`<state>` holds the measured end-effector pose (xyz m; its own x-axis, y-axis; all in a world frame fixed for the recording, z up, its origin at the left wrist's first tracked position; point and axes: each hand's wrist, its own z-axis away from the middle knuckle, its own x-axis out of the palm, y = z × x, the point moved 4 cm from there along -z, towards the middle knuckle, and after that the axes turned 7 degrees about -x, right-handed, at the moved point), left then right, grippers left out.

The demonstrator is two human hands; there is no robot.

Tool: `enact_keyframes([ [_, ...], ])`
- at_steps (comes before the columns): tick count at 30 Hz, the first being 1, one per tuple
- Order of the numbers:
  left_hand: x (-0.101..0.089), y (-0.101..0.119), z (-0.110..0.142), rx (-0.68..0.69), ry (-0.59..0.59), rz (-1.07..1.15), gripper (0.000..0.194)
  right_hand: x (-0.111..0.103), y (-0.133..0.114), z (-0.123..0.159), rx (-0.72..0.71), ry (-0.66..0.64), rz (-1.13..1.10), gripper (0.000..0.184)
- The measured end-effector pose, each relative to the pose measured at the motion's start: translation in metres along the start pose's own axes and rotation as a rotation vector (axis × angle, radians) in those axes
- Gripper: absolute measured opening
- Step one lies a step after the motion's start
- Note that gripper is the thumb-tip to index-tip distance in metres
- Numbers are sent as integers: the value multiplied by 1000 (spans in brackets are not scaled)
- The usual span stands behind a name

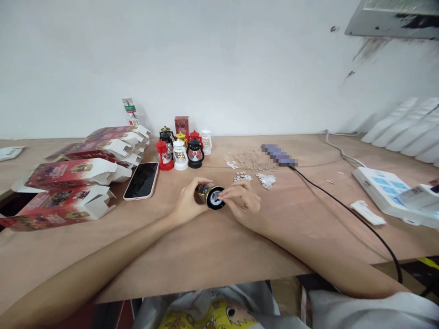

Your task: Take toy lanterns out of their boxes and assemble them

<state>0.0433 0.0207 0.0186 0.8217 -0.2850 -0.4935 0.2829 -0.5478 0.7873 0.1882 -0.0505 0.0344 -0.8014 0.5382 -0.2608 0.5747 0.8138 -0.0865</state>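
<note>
My left hand [190, 202] is wrapped round a small black and gold lantern [202, 192], tilted on its side so its round base faces me. The base shows a black ring with a pale inside. My right hand [244, 201] has its fingers pinched together at that base, touching it; whatever small piece they may hold is hidden. Just beyond the right hand lie small white round parts [240, 176] and a pile of clear white pieces [266, 180]. Several small lanterns [180, 155] in red, white, black and gold stand upright farther back.
Red printed boxes [73, 173] with open white flaps lie at the left, beside a phone [141, 181]. Thin wire pieces [250, 160] are spread at the back. A black cable [346, 205] runs from a blurred purple object [278, 155]. A white device [391, 194] stands at the right.
</note>
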Motion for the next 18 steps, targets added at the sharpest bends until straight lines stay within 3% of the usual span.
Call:
enact_keyframes([
  [3, -2, -1, -1, -4, 26, 32, 48, -8, 16, 1, 41, 8, 80, 15],
  [5, -3, -2, -2, -18, 61, 73, 46, -15, 41, 5, 170, -38, 203, 10],
  [8, -5, -4, -2, -77, 103, 138, 45, -22, 81, 14, 390, -245, 360, 5],
  [10, -5, -5, -2, -106, 109, 159, 46, -23, 98, 19, 448, -374, 382, 5],
  [18, -4, -6, -2, -84, 105, 146, 46, -15, 99, 24, 365, -572, 451, 13],
])
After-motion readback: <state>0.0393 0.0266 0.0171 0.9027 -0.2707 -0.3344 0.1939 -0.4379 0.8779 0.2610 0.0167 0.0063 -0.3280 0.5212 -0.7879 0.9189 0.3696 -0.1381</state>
